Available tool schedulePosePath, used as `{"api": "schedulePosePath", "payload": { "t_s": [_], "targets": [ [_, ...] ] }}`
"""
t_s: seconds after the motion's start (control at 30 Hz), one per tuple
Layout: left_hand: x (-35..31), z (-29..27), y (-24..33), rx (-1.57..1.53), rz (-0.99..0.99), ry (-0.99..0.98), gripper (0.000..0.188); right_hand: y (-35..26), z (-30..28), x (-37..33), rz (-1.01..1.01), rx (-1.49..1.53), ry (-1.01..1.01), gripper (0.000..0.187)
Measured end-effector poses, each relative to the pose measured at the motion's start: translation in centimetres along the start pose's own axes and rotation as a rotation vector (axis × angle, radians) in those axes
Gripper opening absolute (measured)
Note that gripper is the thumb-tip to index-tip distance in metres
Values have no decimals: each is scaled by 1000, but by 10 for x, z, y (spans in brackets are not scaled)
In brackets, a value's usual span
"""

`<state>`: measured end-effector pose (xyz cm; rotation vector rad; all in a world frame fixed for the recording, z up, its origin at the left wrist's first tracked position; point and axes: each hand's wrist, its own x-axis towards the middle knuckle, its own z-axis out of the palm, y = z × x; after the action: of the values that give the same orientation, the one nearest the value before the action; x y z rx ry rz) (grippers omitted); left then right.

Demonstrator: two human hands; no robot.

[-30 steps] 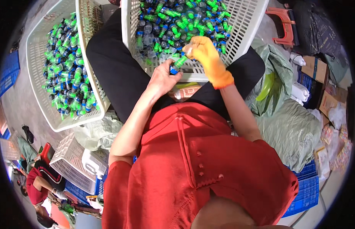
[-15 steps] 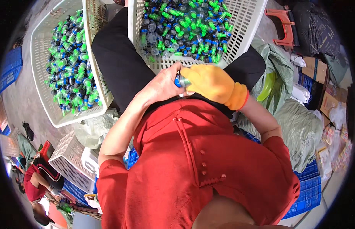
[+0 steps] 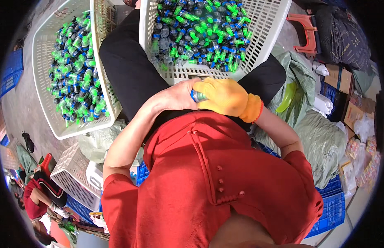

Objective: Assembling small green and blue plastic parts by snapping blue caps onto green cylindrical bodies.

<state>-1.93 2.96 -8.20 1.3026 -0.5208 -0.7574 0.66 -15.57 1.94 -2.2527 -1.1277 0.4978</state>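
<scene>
A small plastic bottle [image 3: 197, 96] with a blue band is held between my two hands, just above my lap. My bare left hand [image 3: 177, 96] is closed on one side of it. On the other side, my right hand [image 3: 222, 96], in a yellow knit glove, has its fingers wrapped over the bottle. Most of the bottle is hidden by the fingers. Right beyond my hands, between my knees, stands a white slatted crate [image 3: 264, 39] with many small blue-banded bottles [image 3: 208, 31], several showing green tops.
To the left, another white crate [image 3: 42, 97] holds similar green-topped bottles [image 3: 78, 78]. An orange stool [image 3: 306, 35], a black bag [image 3: 338, 37] and greenish sacks [image 3: 318, 142] lie to the right. At the lower left are an empty-looking crate [image 3: 76, 173] and another person [image 3: 37, 198].
Both hands have moved slightly nearer my body with the bottle. My left fingers now reach further under the gloved hand, and the bottle is turned a little.
</scene>
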Motion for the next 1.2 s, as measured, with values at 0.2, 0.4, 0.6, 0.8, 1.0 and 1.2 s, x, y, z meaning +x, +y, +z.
{"api": "schedulePosePath", "payload": {
  "t_s": [0.2, 0.4, 0.6, 0.8, 1.0, 1.2],
  "targets": [
    [17, 15, 53, 743, -461, 383, 41, 10, 36, -13, 512, 792, 203, 27],
    [46, -2, 28, 1030, -265, 505, 35, 48, 16, 1, 843, 1365, 53, 34],
    [121, -92, -15, 1408, -30, 770, 21, 101, -4, 18, 691, 748, 394, 37],
    [165, -173, -46, 1602, 1, 612, 22, 136, 29, -10, 568, 368, 221, 33],
    [144, -153, -1, 505, -135, 871, 32, 175, 6, -30, 633, -93, 418, 25],
    [94, -74, 17, -511, -277, 801, 48, 234, 7, -16, 685, -196, 301, 34]
  ]
}}
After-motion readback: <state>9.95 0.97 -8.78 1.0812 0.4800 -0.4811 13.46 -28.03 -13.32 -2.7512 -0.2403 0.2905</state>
